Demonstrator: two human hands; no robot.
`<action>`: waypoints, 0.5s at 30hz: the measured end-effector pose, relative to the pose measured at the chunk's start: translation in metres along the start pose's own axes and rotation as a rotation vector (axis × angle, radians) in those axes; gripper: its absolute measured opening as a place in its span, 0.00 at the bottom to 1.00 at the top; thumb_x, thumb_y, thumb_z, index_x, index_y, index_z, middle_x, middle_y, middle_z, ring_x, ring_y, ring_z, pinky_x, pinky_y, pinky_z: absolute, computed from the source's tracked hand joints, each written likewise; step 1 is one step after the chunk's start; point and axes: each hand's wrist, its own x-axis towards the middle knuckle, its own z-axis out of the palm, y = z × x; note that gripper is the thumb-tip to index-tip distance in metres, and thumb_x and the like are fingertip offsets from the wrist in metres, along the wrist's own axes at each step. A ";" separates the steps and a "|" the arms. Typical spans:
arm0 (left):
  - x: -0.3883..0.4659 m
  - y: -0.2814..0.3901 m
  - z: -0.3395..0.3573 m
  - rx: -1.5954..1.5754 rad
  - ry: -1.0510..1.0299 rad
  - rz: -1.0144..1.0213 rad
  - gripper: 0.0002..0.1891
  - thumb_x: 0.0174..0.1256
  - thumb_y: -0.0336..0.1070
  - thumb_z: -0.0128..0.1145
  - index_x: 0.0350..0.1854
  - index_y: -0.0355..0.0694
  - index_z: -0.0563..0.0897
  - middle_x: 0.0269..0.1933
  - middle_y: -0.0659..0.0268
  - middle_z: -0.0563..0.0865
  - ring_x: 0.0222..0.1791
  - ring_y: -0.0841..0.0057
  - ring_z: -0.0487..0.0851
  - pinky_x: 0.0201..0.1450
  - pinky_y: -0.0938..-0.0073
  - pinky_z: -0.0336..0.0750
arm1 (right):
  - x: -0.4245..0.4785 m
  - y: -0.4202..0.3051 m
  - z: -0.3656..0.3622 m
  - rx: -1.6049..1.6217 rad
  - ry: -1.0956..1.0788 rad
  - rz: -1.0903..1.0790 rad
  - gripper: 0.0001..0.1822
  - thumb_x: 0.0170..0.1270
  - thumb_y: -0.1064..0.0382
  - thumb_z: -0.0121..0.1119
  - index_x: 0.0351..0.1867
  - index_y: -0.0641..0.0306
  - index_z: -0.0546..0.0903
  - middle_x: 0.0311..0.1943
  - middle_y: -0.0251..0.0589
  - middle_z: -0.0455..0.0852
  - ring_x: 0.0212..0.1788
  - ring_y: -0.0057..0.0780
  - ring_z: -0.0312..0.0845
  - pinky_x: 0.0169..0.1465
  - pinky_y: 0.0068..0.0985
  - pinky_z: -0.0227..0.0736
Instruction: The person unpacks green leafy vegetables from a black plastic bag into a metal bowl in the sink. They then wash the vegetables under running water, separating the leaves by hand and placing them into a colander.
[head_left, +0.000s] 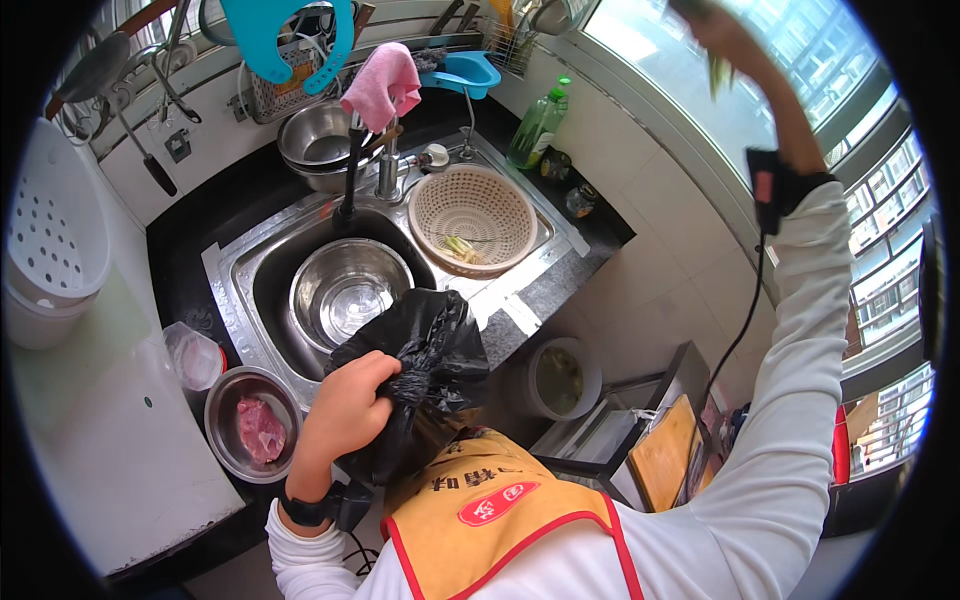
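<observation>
My left hand (349, 409) grips a black plastic bag (442, 326) by its bunched, twisted part. The bag hangs over the front edge of the steel sink (274, 300), against my apron. My right hand (705, 30) is raised high at the upper right, in front of the window, and blurred. From it stick out pale green vegetable stalks (720, 75), too smeared to name exactly. A steel basin (352, 259) with a little clear liquid stands in the sink, partly covered by the bag. On the drainboard, a beige plastic colander (514, 199) contains a few pale vegetable pieces (461, 249).
Left of the sink, a steel bowl (217, 405) with raw meat (260, 430) stands beside a clear jar (191, 356). A pink cloth (382, 79) drapes the faucet. A green soap bottle (536, 124) stands behind; a bucket (589, 375) stands below the counter.
</observation>
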 end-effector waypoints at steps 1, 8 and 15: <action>0.003 -0.002 0.002 -0.035 -0.033 0.044 0.14 0.44 0.24 0.49 0.38 0.36 0.76 0.36 0.56 0.77 0.40 0.55 0.76 0.40 0.62 0.71 | -0.003 -0.062 -0.040 0.111 0.402 0.035 0.13 0.62 0.55 0.58 0.27 0.61 0.75 0.17 0.27 0.71 0.16 0.15 0.65 0.20 0.17 0.62; -0.002 0.003 0.001 -0.017 0.019 0.016 0.14 0.44 0.24 0.49 0.38 0.35 0.75 0.36 0.55 0.77 0.40 0.54 0.76 0.41 0.62 0.71 | -0.060 0.096 0.084 -0.212 0.013 0.281 0.12 0.56 0.57 0.61 0.33 0.63 0.78 0.24 0.34 0.78 0.25 0.25 0.73 0.29 0.25 0.69; -0.009 -0.003 -0.005 -0.166 0.006 -0.047 0.13 0.43 0.22 0.48 0.36 0.32 0.74 0.33 0.52 0.75 0.37 0.52 0.75 0.39 0.65 0.70 | -0.314 0.131 0.077 -0.906 -1.744 -0.046 0.17 0.50 0.59 0.63 0.40 0.65 0.81 0.32 0.42 0.84 0.35 0.34 0.80 0.38 0.33 0.75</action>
